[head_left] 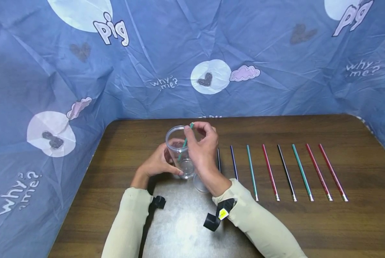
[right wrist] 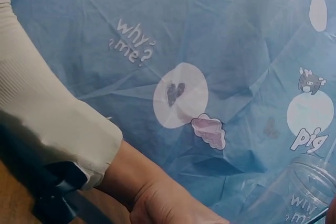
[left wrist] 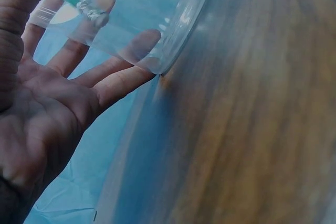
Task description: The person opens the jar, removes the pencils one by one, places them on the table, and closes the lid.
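My left hand [head_left: 158, 160] grips a clear plastic jar [head_left: 186, 168] from its left side, thumb low and fingers round the back. The jar leans slightly, its open mouth up. In the left wrist view the fingers [left wrist: 123, 80] show behind the clear wall. Over the rim, my right hand [head_left: 203, 146] pinches the upper end of a green pencil [head_left: 184, 142], which slants down inside the jar. The pencil's metal-banded end [left wrist: 93, 14] is the lower one. In the right wrist view the right hand [right wrist: 173, 208] is mostly cut off at the bottom.
Several pencils, among them a blue one [head_left: 233, 161], a teal one [head_left: 252, 172] and a red one [head_left: 332, 172], lie in a row on the wooden table [head_left: 366, 215] to the right. A clear round piece [head_left: 199, 185] lies beside the jar. Blue printed cloth [head_left: 166, 46] hangs behind.
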`<state>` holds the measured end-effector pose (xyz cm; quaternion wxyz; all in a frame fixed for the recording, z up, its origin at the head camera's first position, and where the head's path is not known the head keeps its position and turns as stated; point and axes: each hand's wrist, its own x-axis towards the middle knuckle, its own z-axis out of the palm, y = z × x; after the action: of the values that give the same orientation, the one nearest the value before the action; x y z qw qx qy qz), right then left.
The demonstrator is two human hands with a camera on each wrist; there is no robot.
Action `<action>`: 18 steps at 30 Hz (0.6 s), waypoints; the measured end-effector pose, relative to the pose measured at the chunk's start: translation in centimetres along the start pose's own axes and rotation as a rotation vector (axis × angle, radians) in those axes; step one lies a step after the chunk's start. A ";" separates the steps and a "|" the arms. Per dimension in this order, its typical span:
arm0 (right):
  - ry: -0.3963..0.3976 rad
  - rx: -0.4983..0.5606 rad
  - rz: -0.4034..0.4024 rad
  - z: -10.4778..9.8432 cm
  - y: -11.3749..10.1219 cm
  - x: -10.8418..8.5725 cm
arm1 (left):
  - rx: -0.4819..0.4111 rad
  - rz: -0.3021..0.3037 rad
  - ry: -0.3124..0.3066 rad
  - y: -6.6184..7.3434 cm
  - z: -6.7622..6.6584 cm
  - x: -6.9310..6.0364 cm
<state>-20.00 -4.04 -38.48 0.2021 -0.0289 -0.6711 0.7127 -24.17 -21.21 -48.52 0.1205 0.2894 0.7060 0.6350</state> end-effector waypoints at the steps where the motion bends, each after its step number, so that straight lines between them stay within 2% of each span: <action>1: 0.001 0.014 -0.009 0.0 0.0 0.0 | 0.002 -0.002 0.002 0.0 0.0 0.0; 10: -0.035 0.110 -0.041 0.0 -0.5 0.6 | -0.014 -0.018 0.003 0.2 0.0 -0.1; 14: -0.040 0.157 -0.087 -0.1 -1.0 1.0 | -0.010 -0.020 0.007 0.1 -0.1 -0.1; 18: -0.031 0.199 -0.123 -0.3 -1.5 1.3 | -0.045 -0.002 -0.009 0.1 0.0 -0.1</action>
<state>-20.68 -3.27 -36.74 0.2368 0.0435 -0.6006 0.7624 -24.07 -21.31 -48.43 0.1306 0.2886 0.6914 0.6493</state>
